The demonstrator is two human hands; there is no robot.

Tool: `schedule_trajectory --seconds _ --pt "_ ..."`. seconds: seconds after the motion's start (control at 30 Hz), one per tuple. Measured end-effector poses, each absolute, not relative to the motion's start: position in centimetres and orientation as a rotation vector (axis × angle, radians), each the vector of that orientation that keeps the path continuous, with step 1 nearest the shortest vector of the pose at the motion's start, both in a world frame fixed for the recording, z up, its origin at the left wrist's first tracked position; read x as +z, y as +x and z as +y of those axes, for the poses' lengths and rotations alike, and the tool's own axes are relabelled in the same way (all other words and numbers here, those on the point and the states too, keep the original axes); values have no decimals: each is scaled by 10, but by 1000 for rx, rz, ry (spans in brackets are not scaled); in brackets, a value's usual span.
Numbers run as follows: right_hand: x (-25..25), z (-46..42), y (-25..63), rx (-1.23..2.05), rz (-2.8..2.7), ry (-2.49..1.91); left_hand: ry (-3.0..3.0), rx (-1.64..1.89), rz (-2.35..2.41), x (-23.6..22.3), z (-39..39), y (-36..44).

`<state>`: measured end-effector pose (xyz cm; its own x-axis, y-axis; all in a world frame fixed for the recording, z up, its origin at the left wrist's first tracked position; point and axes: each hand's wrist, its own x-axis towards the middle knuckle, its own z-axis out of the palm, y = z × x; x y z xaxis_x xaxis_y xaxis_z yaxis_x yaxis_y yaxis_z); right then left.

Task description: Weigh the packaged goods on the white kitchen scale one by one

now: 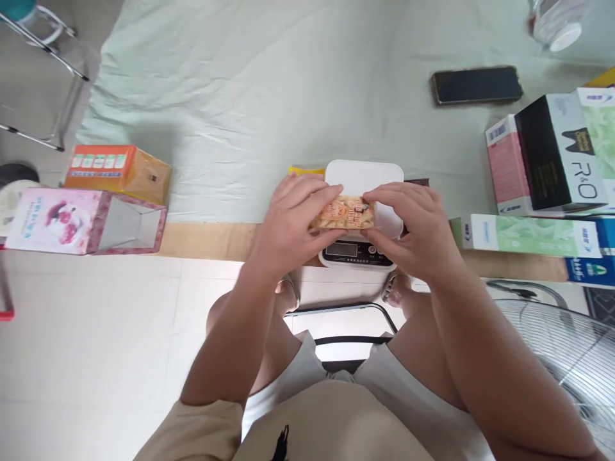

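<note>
A small wrapped snack packet (346,213), clear with orange print, is held level between my two hands, over a white kitchen scale (364,171). My left hand (298,214) pinches the packet's left end, thumb along its near edge. At the other end, the thumb and fingers of my right hand (413,221) grip the packet. The scale's black display panel (356,251) faces me at the table's front edge. Whether the packet touches the scale's plate, I cannot tell. Part of a yellow item (306,171) shows behind my left hand, and a dark item (418,182) behind my right.
An orange box (118,169) and an open pink box (86,221) stand at the left edge. On the right are a black-and-white box (560,153), a green-and-white box (528,234) and a phone (476,85). A fan (567,358) stands below the table at right.
</note>
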<state>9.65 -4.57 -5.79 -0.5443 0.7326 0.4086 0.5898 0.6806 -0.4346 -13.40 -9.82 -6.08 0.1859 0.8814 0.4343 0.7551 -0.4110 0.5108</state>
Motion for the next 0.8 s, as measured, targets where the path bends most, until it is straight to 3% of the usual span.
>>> schedule_trajectory --seconds 0.23,0.43,0.8 --pt "-55 -58 85 465 -2245 -960 2094 992 1770 -62 -161 -220" --pt "-59 -60 93 454 -2212 -1020 2086 813 1741 -87 -169 -207" --pt "-62 -40 148 170 -2007 -1350 1939 1709 1385 -59 -123 -134"
